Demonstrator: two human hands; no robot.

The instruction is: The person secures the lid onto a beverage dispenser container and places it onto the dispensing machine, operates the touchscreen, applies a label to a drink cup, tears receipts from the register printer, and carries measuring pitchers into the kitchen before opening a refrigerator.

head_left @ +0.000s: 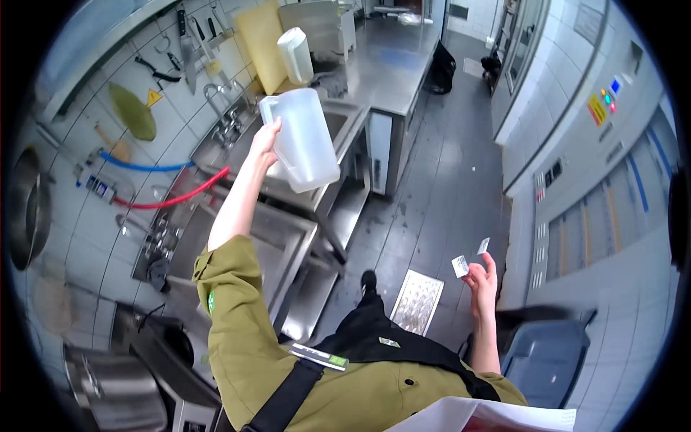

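My left hand point(265, 144) is closed round the handle of a translucent plastic pitcher point(306, 140), held tilted in the air over the edge of the steel sink counter. No liquid shows inside it. Lower right, my right hand point(482, 284) is raised above the floor. Two small white printed labels point(459, 267) are at its fingertips, one by the thumb and one on the index finger; their print is too small to read. A second pitcher point(295, 56), whitish with a lid, stands behind the sink near a yellow cutting board point(260, 45).
Steel sinks point(252, 237) with taps line the left wall, beside red point(180, 201) and blue hoses. Knives point(187, 54) hang above. A blue-grey bin point(551, 360) stands at lower right, below a control-panel cabinet point(604, 187). A metal drain grate point(417, 302) lies in the floor.
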